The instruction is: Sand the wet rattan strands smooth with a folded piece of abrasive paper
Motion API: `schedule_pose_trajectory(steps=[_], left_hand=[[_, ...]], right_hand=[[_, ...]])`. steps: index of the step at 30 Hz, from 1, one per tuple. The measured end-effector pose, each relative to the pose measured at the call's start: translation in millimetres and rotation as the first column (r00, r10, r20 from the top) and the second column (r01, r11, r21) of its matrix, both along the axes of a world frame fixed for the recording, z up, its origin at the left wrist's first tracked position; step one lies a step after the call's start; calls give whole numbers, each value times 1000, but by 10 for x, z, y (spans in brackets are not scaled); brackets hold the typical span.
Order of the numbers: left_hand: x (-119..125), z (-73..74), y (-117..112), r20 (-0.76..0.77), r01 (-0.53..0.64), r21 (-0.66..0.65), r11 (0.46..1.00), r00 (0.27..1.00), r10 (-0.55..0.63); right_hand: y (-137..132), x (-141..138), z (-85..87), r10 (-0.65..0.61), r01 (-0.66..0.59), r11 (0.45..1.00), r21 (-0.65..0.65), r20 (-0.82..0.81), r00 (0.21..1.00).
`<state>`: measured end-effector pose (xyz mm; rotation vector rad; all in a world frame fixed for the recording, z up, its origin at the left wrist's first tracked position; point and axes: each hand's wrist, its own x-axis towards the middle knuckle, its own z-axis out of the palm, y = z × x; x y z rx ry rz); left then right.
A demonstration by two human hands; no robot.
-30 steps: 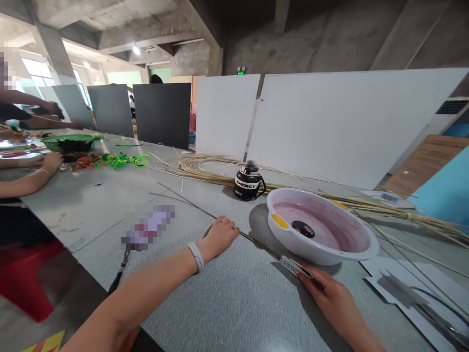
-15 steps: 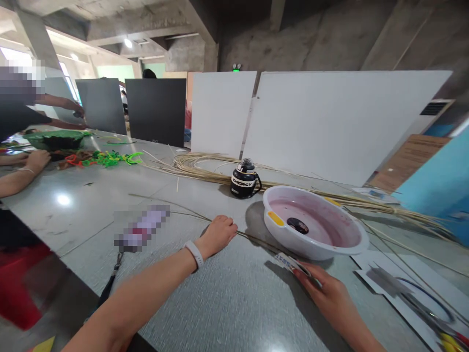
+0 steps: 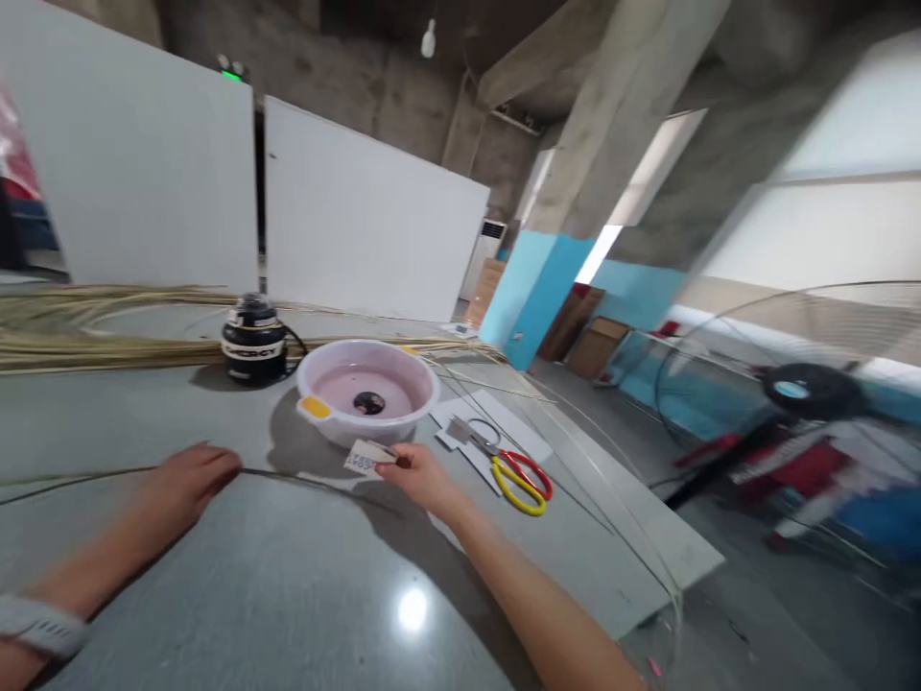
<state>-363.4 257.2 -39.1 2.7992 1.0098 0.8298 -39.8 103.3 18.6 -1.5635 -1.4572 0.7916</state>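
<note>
My left hand [image 3: 193,480] is closed over a thin bamboo strip [image 3: 302,479] that lies along the grey tabletop and sticks out on both sides of the fingers. Just in front of the basin, my right hand [image 3: 421,475] pinches a small flat piece with dark lettering [image 3: 366,457]; its exact kind is not clear. The strip's right end passes below that hand. Behind it stands a white plastic basin [image 3: 338,432] with yellow grips, holding pinkish water and a dark round object [image 3: 369,403].
A black lidded bottle [image 3: 253,345] stands left of the basin, before a long bundle of bamboo strips [image 3: 107,350]. Scissors with red and yellow handles [image 3: 514,480] lie on white sheets [image 3: 529,437] at right. A fan [image 3: 810,392] stands beyond the table edge.
The view has swung right, bringing the scissors, fan and table edge into sight. The co-worker and the pixelated item on the table have left it. Both hands keep their holds.
</note>
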Motion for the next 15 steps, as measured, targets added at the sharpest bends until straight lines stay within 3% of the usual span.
schedule_pose_trajectory(steps=[5,9,11,15], left_hand=[[-64,-245,196,32,61,-22,998,998,-61],[-74,-387,269,92,98,91,991,990,-106],[-48,-367,244,93,99,126,987,990,-111],[35,-178,96,133,47,157,986,989,-68]], right_hand=[[-195,319,59,-40,39,999,-7,-115,993],[-324,931,208,-250,253,967,36,-61,966],[-340,1293,287,-372,372,928,38,0,928],[-238,1839,340,-514,522,853,-19,147,845]])
